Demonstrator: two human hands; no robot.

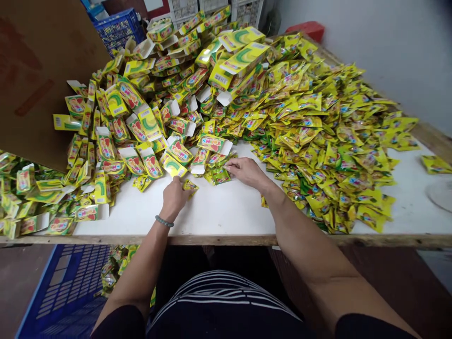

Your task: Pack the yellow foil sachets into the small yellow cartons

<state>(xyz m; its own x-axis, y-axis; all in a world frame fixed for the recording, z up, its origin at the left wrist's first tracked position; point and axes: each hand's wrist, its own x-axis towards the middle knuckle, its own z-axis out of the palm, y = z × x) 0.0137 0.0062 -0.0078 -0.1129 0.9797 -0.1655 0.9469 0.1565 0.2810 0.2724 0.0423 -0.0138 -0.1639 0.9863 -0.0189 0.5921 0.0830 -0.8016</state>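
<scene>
My left hand (174, 197), a beaded bracelet on its wrist, is closed with curled fingers. A small yellow packet (191, 188) sticks out at its right side, apparently in the grip. Its fingertips meet the lower end of a yellow and green carton (174, 165); whether they also hold this carton I cannot tell. My right hand (247, 172) pinches the right edge of a green packet (221, 176), thumb and index finger together. Just beyond lie a carton with an open white flap (213, 143) and another small carton (200, 160).
Many small cartons (122, 101) are heaped left and behind; a large pile of yellow packets (318, 132) covers the right. A big cardboard box (38, 80) leans in at left. Below the white table's wooden edge (226, 239) stands a blue crate (67, 282). More crates (120, 28) are behind.
</scene>
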